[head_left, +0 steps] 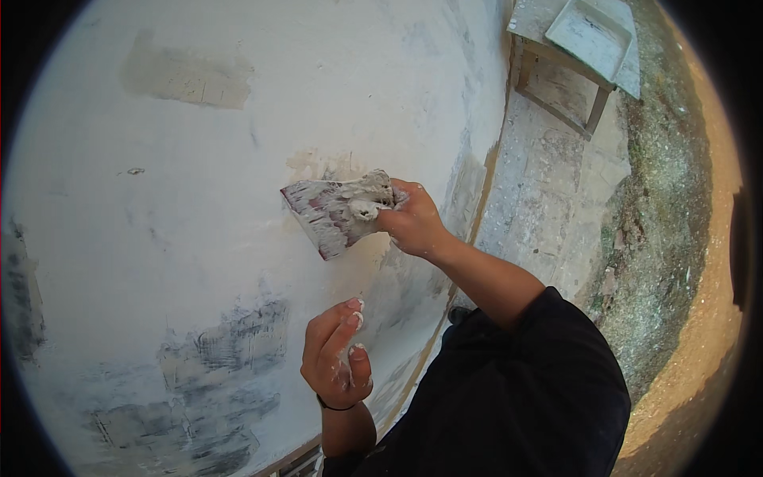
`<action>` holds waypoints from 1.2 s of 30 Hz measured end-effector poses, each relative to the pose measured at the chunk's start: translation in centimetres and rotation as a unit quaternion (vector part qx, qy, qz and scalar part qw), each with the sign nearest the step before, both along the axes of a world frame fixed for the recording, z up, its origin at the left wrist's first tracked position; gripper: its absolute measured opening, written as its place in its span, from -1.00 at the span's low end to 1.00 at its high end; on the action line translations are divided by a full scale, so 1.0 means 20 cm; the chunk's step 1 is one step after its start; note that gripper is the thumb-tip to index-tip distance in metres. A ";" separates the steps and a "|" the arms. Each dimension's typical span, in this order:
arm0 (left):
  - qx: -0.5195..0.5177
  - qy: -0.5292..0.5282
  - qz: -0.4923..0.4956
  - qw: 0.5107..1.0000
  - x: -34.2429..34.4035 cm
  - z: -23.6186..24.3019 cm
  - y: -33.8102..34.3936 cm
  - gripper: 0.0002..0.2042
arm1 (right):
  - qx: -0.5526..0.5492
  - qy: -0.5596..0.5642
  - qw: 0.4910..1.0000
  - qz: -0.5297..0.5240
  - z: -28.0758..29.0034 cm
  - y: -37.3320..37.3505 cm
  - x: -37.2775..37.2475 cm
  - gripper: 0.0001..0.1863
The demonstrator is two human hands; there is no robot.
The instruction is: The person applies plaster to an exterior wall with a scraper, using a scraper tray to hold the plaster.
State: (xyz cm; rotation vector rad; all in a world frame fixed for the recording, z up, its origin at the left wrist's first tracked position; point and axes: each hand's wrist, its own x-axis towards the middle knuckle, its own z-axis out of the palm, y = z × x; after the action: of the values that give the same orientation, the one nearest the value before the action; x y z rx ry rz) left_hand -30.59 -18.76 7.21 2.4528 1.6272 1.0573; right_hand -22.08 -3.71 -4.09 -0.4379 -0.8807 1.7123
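My right hand (415, 221) grips a wide putty knife (322, 213) by its handle end. White putty is smeared thickly over the blade, with a lump (365, 209) near my thumb. The blade's broad edge points left, in front of a pale plastered wall (262, 215); I cannot tell whether it touches. Lower down, my left hand (338, 354) is raised with its fingers loosely bent and apart from the thumb. Nothing is held in it, though dabs of white putty stick to its fingertips. A dark band circles that wrist.
Grey, rough patches (226, 342) mark the lower wall, and a beige patch (191, 77) sits higher up. At the upper right, a splattered wooden table (528, 28) carries a pale shallow tray (590, 36). Stained paving (548, 175) runs along the wall's foot beside mossy ground (671, 175).
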 end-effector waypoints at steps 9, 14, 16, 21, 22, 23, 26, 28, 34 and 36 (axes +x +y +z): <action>0.003 0.099 0.040 0.994 -0.07 0.07 0.17 -0.72 | -0.121 0.005 0.988 -0.096 -0.15 0.16 0.09 -0.69; 0.019 0.126 0.049 0.991 -0.08 0.13 0.20 -0.72 | 0.133 -0.250 0.867 -0.409 -0.08 0.06 0.15 -0.73; 0.023 0.130 0.061 0.989 -0.09 0.13 0.18 -0.72 | 0.225 -0.303 0.824 -0.422 0.03 0.01 0.09 -0.70; 0.036 0.141 0.072 0.987 -0.08 0.16 0.14 -0.70 | 0.294 -0.292 0.827 -0.380 0.07 -0.15 -0.14 -0.64; 0.036 0.144 0.074 0.986 -0.08 0.17 0.13 -0.70 | 0.309 -0.300 0.816 -0.386 0.08 -0.16 -0.17 -0.62; 0.037 0.149 0.074 0.985 -0.08 0.17 0.13 -0.70 | 0.309 -0.299 0.816 -0.386 0.08 -0.18 -0.21 -0.62; 0.038 0.160 0.077 0.983 -0.09 0.19 0.12 -0.69 | 0.329 -0.281 0.804 -0.407 0.07 -0.24 -0.24 -0.60; 0.037 0.164 0.078 0.983 -0.11 0.19 0.13 -0.69 | 0.356 -0.269 0.817 -0.366 0.08 -0.30 -0.21 -0.58; 0.063 0.161 0.088 0.981 -0.16 0.23 0.18 -0.68 | 0.317 -0.220 0.862 -0.329 0.09 -0.25 -0.01 -0.63; 0.078 0.181 0.113 0.974 -0.18 0.25 0.17 -0.68 | 0.261 -0.192 0.913 -0.246 0.11 -0.16 0.06 -0.68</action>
State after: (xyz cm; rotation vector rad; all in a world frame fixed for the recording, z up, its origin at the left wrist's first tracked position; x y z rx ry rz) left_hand -34.17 -15.28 12.27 2.7451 2.0408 0.8203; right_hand -20.81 -6.91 -1.90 -0.5802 -1.3343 0.8886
